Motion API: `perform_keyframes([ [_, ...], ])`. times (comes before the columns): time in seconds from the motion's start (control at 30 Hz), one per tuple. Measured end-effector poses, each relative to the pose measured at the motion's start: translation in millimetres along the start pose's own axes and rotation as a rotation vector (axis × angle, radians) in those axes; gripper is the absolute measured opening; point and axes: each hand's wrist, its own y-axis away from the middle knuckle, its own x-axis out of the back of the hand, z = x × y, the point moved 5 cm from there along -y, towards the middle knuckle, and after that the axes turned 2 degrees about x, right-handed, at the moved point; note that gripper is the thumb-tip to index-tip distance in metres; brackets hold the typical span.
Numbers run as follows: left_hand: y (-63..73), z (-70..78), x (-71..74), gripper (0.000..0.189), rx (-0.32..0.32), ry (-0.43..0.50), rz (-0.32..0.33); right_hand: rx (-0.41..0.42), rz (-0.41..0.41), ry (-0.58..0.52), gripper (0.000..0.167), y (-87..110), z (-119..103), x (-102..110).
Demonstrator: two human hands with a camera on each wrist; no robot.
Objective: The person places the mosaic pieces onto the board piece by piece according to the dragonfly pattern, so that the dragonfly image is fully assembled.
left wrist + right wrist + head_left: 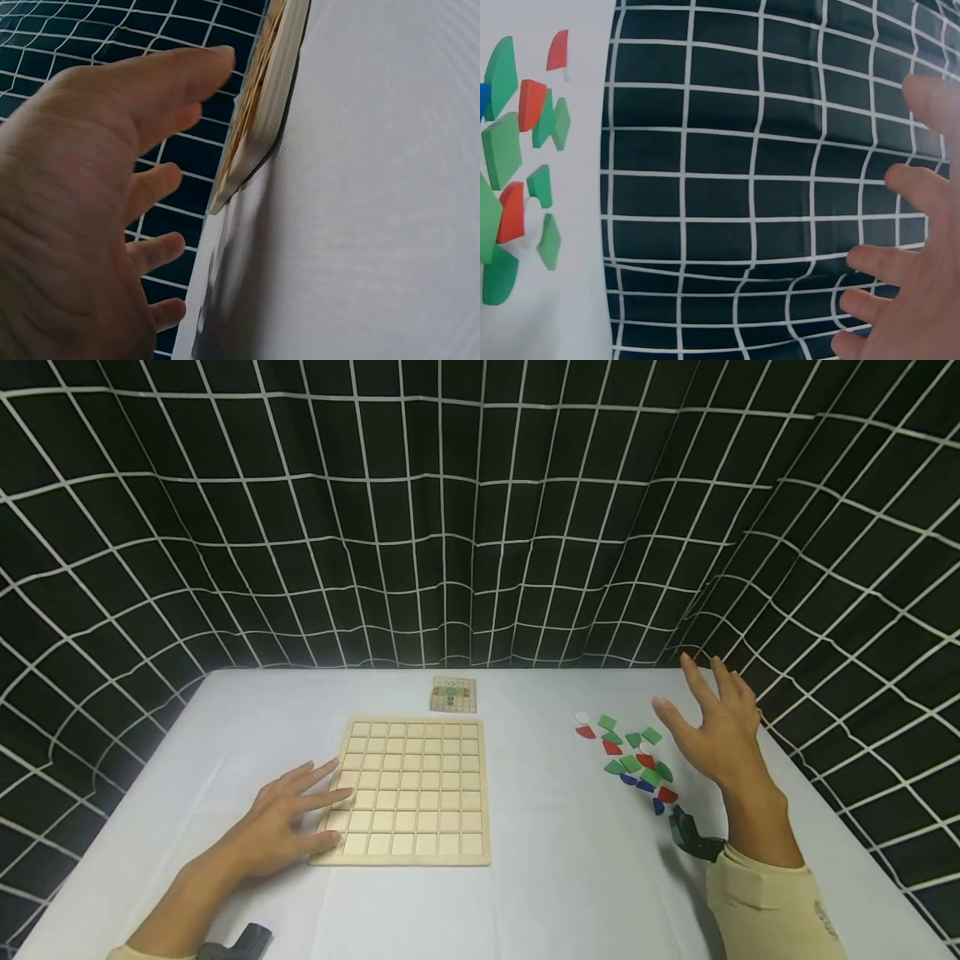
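A square wooden board [408, 792] with a grid of shallow cells lies on the white table. At its left edge is my left hand [277, 828], fingers spread and holding nothing; in the left wrist view the fingers reach toward the board's side [259, 112]. My right hand [716, 727] is raised on the right, fingers extended, with nothing in it. Just left of it lie scattered flat pieces: green squares [628, 764], green leaf-like shapes, red wedges [667, 794], blue pieces [658, 806] and a white round one [582, 717].
A small card [453, 694] printed with a patterned grid design lies behind the board. Black curtains [450, 510] with white grid lines surround the table [547, 860]. A dark wrist mount [693, 839] is on the right wrist.
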Motion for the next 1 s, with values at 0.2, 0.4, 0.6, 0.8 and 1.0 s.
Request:
perform_keyframes([
  [0.2,3.4,-2.9,-10.3,0.049,0.007,0.000,-0.019,-0.021,-0.020,-0.027,0.072,-1.1,8,-7],
  [0.4,4.0,-5.5,-11.5,0.048,0.008,-0.005,-0.016,-0.039,-0.029,-0.040,0.071,-5.8,19,-16],
  [0.6,5.0,-9.9,-19.1,0.047,0.024,0.026,-0.020,-0.054,-0.031,-0.038,0.072,-8.0,31,-24],
  [0.8,5.5,-9.1,-18.5,0.047,0.025,0.024,-0.022,-0.073,-0.046,-0.030,0.073,-11.8,37,-34],
  [1.0,2.6,-8.8,-13.5,0.048,0.026,0.015,-0.030,-0.105,-0.064,-0.104,0.070,-12.9,48,-47],
])
